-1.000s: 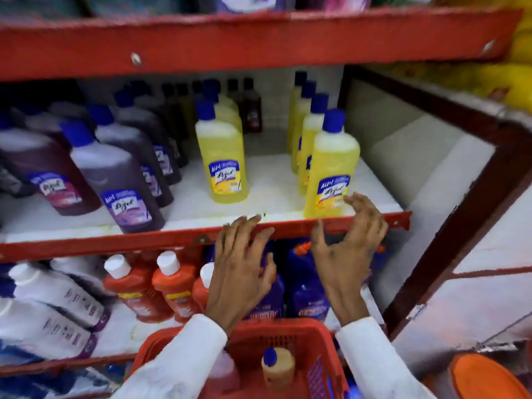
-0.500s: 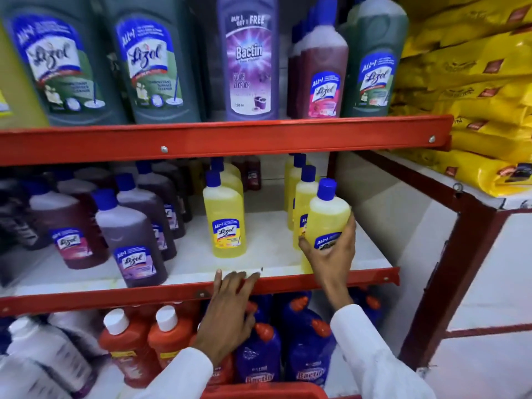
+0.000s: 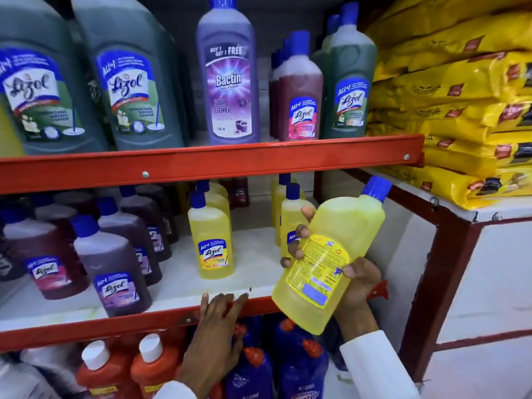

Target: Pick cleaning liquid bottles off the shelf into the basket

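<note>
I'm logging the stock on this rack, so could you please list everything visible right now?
Large green bottles: two, top shelf left.
Purple Bactin bottle: one, top shelf middle.
Red-brown bottles: a row, top shelf, count unclear.
Smaller green bottles: at least two, top shelf right.
Yellow sacks: a stack, right of the rack.
Dark purple and maroon bottles: several, blue caps, middle shelf left.
Yellow bottles: two rows standing, middle shelf.
Held yellow bottle: one, tilted, off the shelf.
Orange bottles: two, white caps, bottom shelf.
Blue bottles: several, orange caps, bottom shelf.
Shelf rails: red.
Left hand: open, on the middle rail.
Right hand: gripping the held bottle.
</note>
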